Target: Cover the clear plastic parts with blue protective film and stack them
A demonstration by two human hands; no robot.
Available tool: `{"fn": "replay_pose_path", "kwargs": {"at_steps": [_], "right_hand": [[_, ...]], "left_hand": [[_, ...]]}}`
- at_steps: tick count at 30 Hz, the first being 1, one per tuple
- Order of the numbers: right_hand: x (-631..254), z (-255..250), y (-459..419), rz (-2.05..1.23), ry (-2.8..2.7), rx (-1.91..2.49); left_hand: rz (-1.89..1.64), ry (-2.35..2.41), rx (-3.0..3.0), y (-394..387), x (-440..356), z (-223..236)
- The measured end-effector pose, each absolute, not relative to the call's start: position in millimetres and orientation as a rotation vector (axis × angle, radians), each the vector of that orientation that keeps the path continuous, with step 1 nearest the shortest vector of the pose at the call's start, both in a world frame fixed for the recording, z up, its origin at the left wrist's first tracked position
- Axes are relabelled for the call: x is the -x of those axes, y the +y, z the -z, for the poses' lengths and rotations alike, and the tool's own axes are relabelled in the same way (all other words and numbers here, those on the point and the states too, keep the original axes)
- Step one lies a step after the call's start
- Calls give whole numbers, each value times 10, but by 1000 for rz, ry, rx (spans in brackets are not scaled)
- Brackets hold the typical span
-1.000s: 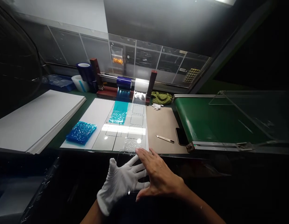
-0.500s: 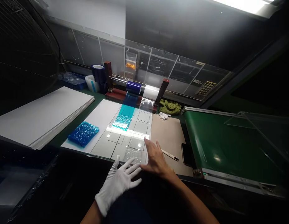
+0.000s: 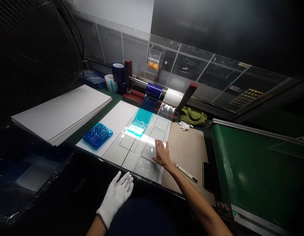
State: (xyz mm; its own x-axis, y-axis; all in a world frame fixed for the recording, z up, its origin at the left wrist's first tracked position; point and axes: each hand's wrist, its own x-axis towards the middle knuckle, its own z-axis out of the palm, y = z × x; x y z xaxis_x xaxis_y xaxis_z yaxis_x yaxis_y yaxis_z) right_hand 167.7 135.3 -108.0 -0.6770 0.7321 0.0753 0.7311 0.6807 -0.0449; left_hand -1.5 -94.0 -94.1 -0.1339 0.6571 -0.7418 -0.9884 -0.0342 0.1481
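Note:
My right hand (image 3: 162, 155), bare with spread fingers, rests flat on a clear sheet (image 3: 142, 147) printed with rounded rectangle outlines. A crumpled patch of clear film (image 3: 144, 168) lies just below that hand, and a teal film strip (image 3: 139, 119) lies farther up the sheet. My left hand (image 3: 115, 196), in a white fabric glove, hangs open and empty in the dark area before the bench edge. Next to the sheet lies a crinkled blue pack (image 3: 98, 135) on a white board (image 3: 117, 118).
A stack of white boards (image 3: 61, 113) lies to the left. On the right are a tan mat (image 3: 188, 154), a pen (image 3: 185, 172), a phone (image 3: 206, 177) and a green conveyor (image 3: 252, 170). A blue film roll (image 3: 154, 90) sits on a stand behind the sheet.
My right hand has moved forward onto the clear sheet, and my left hand has drawn back toward me, away from it. The whole scene has shifted rightward in view as my head turned.

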Motion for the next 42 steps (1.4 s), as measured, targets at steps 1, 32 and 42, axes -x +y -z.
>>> {"fn": "replay_pose_path", "kwargs": {"at_steps": [1,32,42], "right_hand": [[-1669,1098,1367,-15,-2804,1213],[-1646,1239,1484,-54,-2905,1179],[-1657,1291,1507,-137,-2901,1192]], "left_hand": [[-1566,767,573,-944,26,970],[-1687,707,457,-915,40,1568],[-1657,751,554,-757,46,1512]]}}
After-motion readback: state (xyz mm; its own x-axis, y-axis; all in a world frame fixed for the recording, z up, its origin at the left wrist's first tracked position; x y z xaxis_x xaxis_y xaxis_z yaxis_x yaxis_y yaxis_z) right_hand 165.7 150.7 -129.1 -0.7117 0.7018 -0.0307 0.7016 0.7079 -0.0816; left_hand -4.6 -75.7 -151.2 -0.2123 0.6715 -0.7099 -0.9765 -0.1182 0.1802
